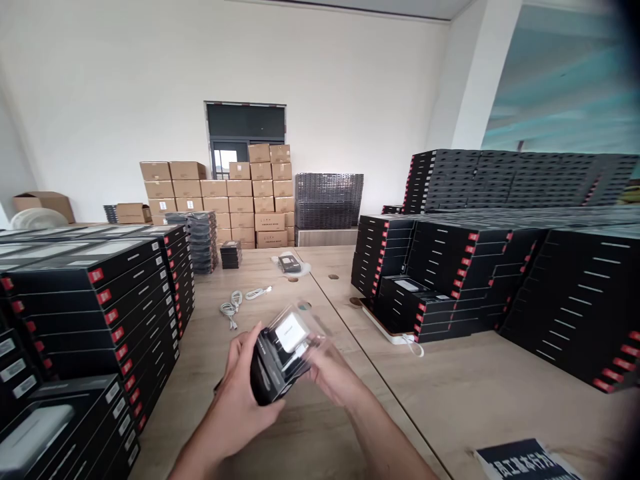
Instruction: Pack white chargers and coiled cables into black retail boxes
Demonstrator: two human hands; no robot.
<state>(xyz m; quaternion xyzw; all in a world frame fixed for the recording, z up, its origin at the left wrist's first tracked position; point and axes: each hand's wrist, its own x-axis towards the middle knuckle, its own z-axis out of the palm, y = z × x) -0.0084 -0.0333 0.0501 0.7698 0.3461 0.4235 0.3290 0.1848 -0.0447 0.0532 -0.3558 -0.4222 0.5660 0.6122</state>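
A small black box (267,373) with a picture of a white charger on its face is tilted in front of me, above the table. My left hand (240,380) is closed round its left side, thumb along the near edge. At the box's right edge is my right hand (330,373), its fingers smeared by motion, so their grip is unclear. A blurred, see-through sheen, perhaps plastic film, shows round the box's far and right edges. Beyond the box, two coiled white cables, one a looped cable (230,310) and one a flatter cable (259,292), lie on the table.
Black box stacks with red labels (115,300) stand at left, with more black boxes (440,267) at right. A white-edged tray (385,330) sits under some. A plastic-wrapped item (290,265) lies farther back. Brown cartons (243,203) are piled behind. A printed sheet (525,460) lies near right.
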